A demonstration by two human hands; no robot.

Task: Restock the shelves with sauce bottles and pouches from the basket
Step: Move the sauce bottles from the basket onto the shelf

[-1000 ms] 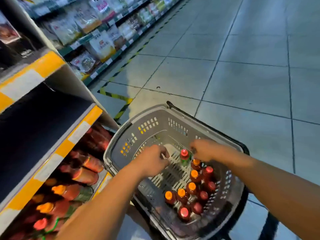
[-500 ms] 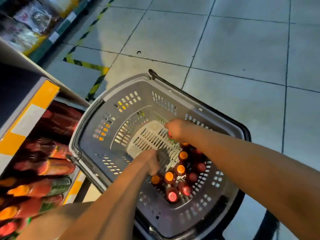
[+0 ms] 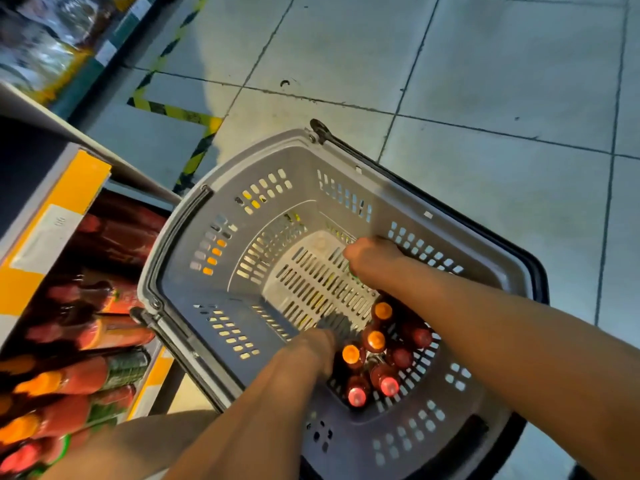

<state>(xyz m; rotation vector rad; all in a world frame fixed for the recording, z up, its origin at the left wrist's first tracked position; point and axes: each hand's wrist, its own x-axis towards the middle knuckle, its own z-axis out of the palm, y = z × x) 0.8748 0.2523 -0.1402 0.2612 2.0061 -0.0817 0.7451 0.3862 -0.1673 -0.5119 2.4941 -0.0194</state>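
Note:
A grey plastic basket [image 3: 301, 161] stands on the floor beside the shelf. Several sauce bottles [image 3: 375, 341] with orange and red caps stand upright in its near right corner. My right hand [image 3: 372, 258] is down inside the basket at the far end of the cluster. Its fingers curl over the top of a bottle, of which only a sliver of green shows. My left hand [image 3: 311, 348] reaches down at the cluster's left side, beside an orange-capped bottle [image 3: 350, 354]. Its fingers are hidden below the knuckles.
On the left, the low shelf [image 3: 59, 216] with a yellow and white edge strip holds rows of red sauce bottles [image 3: 86, 372] lying with their caps outward. Grey tiled floor [image 3: 485, 81] spreads beyond the basket. Yellow-black tape [image 3: 173, 112] marks the floor by a far shelf.
My view has tilted down over the basket. Both hands have sunk deeper into it. My right hand has closed over the red-capped bottle that stood free before.

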